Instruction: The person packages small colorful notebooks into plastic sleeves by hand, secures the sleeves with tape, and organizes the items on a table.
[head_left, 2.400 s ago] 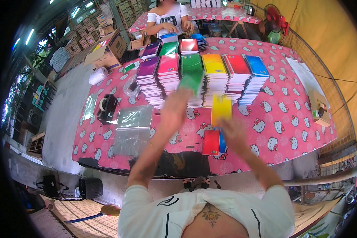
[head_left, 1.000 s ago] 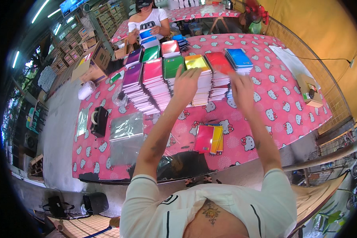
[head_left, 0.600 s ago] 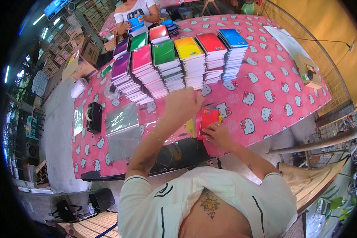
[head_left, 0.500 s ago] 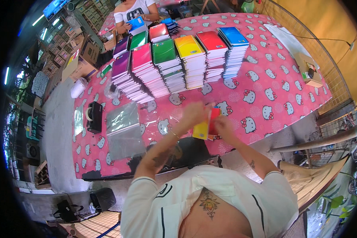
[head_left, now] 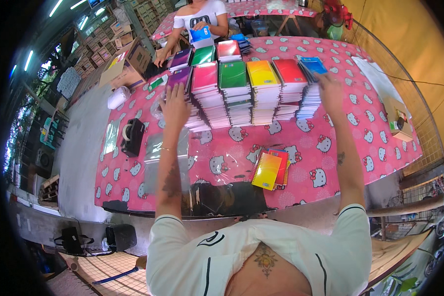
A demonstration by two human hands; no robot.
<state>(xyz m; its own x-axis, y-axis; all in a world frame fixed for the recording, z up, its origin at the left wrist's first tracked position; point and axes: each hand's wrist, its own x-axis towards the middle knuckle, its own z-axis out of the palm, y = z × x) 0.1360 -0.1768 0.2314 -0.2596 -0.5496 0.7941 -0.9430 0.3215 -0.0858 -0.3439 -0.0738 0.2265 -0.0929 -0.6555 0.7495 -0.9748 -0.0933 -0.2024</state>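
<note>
Head, right hand (head_left: pixel 331 90) at blue notebook (head_left: pixel 312 65) edge

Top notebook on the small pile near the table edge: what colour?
The spiral notebook is yellow, clearest in the head view.

Smooth, glossy-covered paper notebooks (head_left: pixel 236 75)

Purple notebook stack (head_left: pixel 180 76), left end of front row, tall, top partly hidden; blue notebook stack (head_left: pixel 309 101), right end, tall; nearer table (head_left: pixel 311 195) edge, yellow spiral notebook (head_left: pixel 267 170) flat, askew on red notebook (head_left: pixel 284 171)
</note>
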